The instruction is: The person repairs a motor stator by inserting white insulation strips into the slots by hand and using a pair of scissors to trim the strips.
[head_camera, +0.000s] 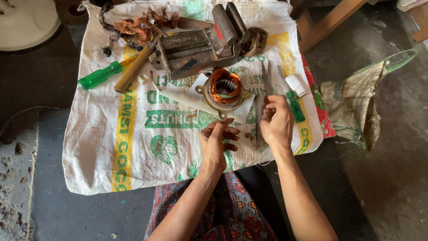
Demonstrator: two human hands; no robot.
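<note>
Hovering low over the woven sack [133,147], both hands close together near its front edge. Left hand [217,142] curling loosely, thumb and forefinger pinching together at the top as if on something very fine; too thin to make out what, if anything, is being held. Remaining fingers folding inward, partly bent. Right hand [277,122] rising just beside it, fingers gathered and pressing together at the tips, pointing up toward the scissors [266,85]; impossible to tell whether anything is being gripped there.

Lying just beyond both hands, near the middle of the sack: the motor stator [224,91], a round metal ring wound with copper coil, sitting flat on a pale paper sheet [178,96]. Resting to the right of it, the scissors, blades pointing away, and beside those a small green-handled screwdriver [293,103] and a white roll of tape [296,85].

Sitting farther back, a grey bench vise [209,42], tilted, jaws standing slightly apart. Lying to its left, a wooden-handled tool [133,69] and a larger green screwdriver [101,75]. Bunching at the far edge, a tangle of copper wire [140,27].

Slumping off to the right on the floor, a worn cloth bag [354,105]. Showing below the arms, a patterned garment [223,214].
</note>
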